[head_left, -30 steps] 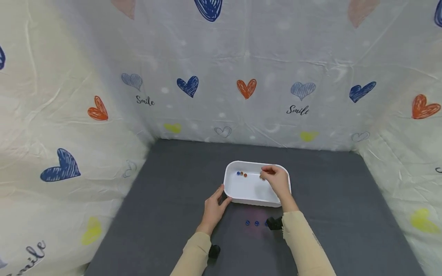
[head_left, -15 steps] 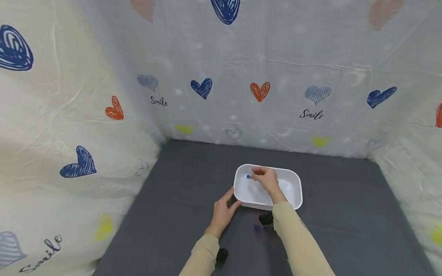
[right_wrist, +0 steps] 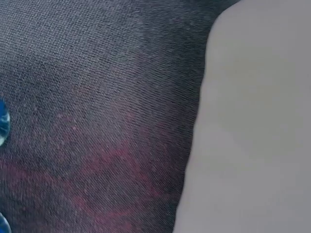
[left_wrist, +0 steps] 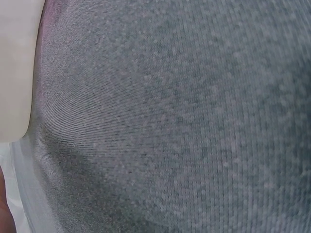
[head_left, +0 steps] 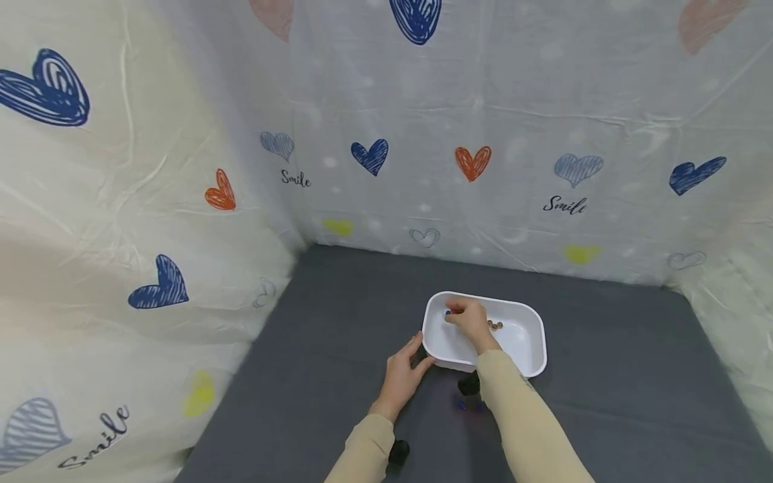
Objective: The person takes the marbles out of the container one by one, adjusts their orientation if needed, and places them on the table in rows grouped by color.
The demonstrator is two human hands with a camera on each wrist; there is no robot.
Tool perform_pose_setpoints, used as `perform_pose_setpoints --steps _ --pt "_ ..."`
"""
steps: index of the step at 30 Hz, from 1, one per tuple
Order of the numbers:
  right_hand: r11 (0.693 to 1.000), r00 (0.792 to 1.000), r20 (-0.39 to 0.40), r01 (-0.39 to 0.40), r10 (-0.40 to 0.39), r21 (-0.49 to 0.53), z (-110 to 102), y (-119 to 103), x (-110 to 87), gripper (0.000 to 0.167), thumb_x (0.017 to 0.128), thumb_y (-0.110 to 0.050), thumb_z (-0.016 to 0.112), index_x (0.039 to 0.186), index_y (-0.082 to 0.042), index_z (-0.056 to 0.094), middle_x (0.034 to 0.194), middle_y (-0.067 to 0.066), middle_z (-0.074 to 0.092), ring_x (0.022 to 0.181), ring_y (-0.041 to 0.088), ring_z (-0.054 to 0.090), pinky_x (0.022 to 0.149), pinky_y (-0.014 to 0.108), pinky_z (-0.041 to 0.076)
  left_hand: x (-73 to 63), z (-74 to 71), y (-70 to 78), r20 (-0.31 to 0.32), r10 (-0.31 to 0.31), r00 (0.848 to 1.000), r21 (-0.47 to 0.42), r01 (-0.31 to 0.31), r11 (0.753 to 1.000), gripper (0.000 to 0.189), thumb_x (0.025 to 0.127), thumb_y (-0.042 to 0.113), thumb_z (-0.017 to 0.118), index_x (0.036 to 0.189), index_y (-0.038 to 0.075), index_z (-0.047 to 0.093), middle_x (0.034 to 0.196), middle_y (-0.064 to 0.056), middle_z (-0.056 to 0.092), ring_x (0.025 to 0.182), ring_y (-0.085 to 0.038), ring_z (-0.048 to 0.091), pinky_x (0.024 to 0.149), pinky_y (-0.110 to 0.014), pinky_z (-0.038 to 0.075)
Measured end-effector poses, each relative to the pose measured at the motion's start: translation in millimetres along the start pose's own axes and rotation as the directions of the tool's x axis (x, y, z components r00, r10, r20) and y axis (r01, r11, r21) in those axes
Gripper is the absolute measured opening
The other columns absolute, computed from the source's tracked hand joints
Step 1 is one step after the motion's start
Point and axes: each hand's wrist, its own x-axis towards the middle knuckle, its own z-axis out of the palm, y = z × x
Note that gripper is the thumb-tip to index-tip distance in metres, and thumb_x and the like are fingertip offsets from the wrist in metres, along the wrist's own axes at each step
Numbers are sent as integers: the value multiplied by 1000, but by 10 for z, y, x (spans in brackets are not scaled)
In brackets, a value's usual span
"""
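A white rectangular tray [head_left: 519, 345] stands on the grey cloth. At its left front corner my left hand [head_left: 401, 376] rests, thumb along the front wall and straight fingers on the left side. Over the tray's left end, my right hand [head_left: 472, 322] reaches in with fingertips bent down. A blue glass marble [head_left: 447, 312] shows between its thumb and forefinger. Further right in the tray sit three brownish marbles [head_left: 494, 327]. The tray's outer wall [left_wrist: 17, 68] fills the edge of the left wrist view; a sliver of my left hand [left_wrist: 5, 208] shows below it.
Blue marbles [head_left: 461, 405] lie on the cloth in front of the tray, partly behind the right wrist camera [head_left: 470, 384]. In the right wrist view a blue marble [right_wrist: 4, 121] shows at the edge. Printed curtains [head_left: 386, 94] enclose the table's back and sides.
My right hand has moved from the right part of the tray to the marbles at its left end. Brownish marbles now show where it was. The left hand stays put; the view has shifted.
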Motion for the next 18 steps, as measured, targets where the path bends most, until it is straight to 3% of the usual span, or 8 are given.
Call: perform_pose_setpoints --steps 11,18 --pt "994 998 7 60 -60 -88 53 11 50 27 78 8 67 104 7 68 99 19 66 91 29 61 78 39 54 -8 -12 7 -11 17 1000 1 -17 1000 61 85 19 69 135 -4 44 136 -20 43 124 -30 41 94 -35 46" --pt "955 984 -8 172 -180 -242 94 41 89 23 72 13 64 93 6 71 83 15 67 74 24 59 68 39 53 -22 -10 -4 -9 19 1000 14 -19 1000 61 86 22 68 135 -3 44 135 -20 44 124 -31 41 93 -36 46"
